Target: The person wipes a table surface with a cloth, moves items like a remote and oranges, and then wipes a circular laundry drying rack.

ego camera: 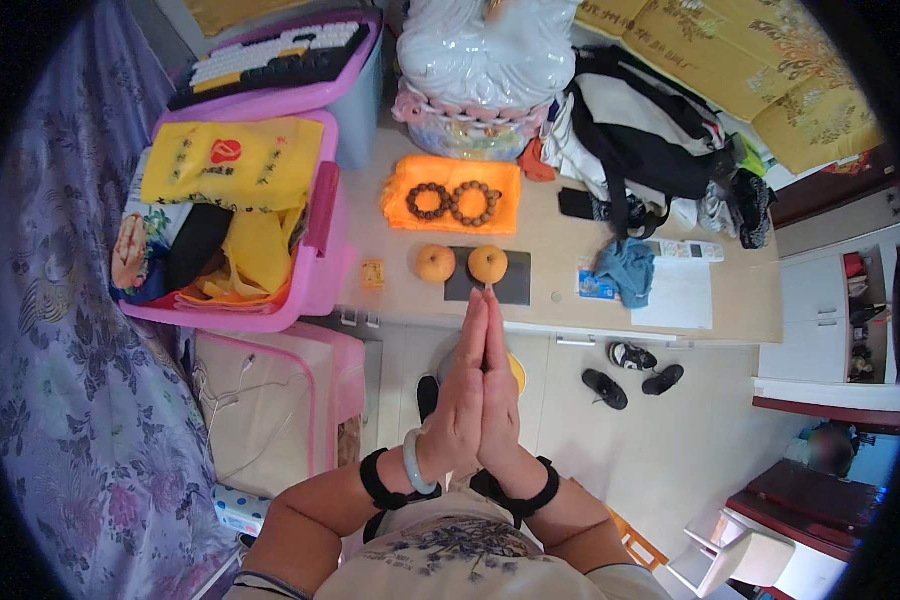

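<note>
Palm against palm, my left hand (454,409) and my right hand (500,405) are pressed together in front of my chest. Their fingers lie straight and close together, pointing at the table; no held thing shows. A pale bangle (414,461) circles my left wrist, and both wrists wear black straps. Just beyond the fingertips are two round yellow-orange fruits, one at left (436,263) and one at right (487,264), beside a dark flat rectangle (514,279). Farther back, two bead bracelets (474,203) rest on a folded orange cloth (397,196) before a glossy white statue (487,67).
A pink bin (330,255) of cloths and packets stands left, near a keyboard (277,60). Right on the table (540,319) are a black-and-white bag (645,127), a blue cloth (626,270) and white paper (675,300). Shoes (604,388) lie on the floor; a person (821,450) is far right.
</note>
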